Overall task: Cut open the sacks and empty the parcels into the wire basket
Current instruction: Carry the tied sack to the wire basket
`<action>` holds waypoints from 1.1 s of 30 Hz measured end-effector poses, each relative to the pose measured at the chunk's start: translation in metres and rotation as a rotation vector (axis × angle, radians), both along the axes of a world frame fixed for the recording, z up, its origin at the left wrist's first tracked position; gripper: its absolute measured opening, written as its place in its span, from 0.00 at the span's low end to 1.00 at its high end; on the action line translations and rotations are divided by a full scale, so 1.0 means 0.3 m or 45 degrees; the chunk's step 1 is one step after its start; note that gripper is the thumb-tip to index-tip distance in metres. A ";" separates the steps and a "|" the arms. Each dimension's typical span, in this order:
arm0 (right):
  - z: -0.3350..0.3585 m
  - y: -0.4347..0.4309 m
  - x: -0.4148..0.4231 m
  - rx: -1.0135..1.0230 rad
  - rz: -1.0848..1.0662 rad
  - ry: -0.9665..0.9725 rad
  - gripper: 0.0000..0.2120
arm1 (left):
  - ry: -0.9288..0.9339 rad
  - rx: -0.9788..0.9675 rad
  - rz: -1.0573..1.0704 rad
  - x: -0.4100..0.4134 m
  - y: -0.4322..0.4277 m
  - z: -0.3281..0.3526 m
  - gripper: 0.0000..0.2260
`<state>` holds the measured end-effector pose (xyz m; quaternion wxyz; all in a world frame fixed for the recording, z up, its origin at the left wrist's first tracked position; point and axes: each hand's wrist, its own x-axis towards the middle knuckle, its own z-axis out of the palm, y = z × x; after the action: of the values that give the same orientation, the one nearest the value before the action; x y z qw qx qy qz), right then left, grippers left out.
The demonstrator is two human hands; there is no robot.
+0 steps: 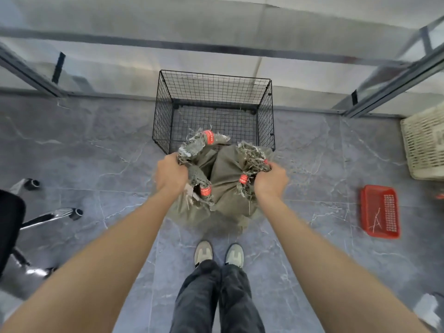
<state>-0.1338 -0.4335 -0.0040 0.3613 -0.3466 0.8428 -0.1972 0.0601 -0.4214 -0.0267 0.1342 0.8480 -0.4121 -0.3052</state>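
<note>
I have both hands clamped on the olive-grey woven sack cloth (pixel 225 174). My left hand (pixel 171 175) bunches the frayed edge on its side and my right hand (pixel 271 180) grips the frayed edge on the other. The hands stand apart, and the cloth sags between and below them toward the grey marbled floor tiles (pixel 96 164); whether it touches them I cannot tell. Whether this is one sack or several bundled together I cannot tell either. Red printed bands (pixel 209 137) wrap the ragged ends near both hands. Just beyond the hands stands the black wire-mesh basket (pixel 165 111), open at the top, and the uppermost frayed end of the cloth overlaps its near rim in my view. Behind the hands, close under the hanging cloth, are my grey shoes (pixel 203 252). Well out to the right of the right hand a red plastic tray (pixel 365 212) lies on the floor, with a cream slatted crate (pixel 422 145) beyond it. Out to the left of the left hand is a black office chair with chrome legs (pixel 9 227). Bare floor lies on either side of the basket, and glass partition frames (pixel 396 85) close in beyond it.
</note>
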 end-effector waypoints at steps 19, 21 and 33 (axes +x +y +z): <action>-0.302 0.028 0.015 0.287 0.117 -0.100 0.18 | 0.146 0.110 -0.037 -0.040 0.019 -0.226 0.06; -0.298 0.033 0.020 0.309 0.115 -0.129 0.16 | 0.164 0.123 -0.053 -0.040 0.027 -0.222 0.04; -0.248 0.110 -0.006 0.378 0.181 -0.240 0.26 | 0.225 0.071 -0.043 -0.071 0.102 -0.152 0.20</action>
<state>-0.1355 -0.4006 -0.0783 0.4988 -0.3283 0.7985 -0.0762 0.0389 -0.3907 -0.0722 0.1414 0.8140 -0.4042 -0.3924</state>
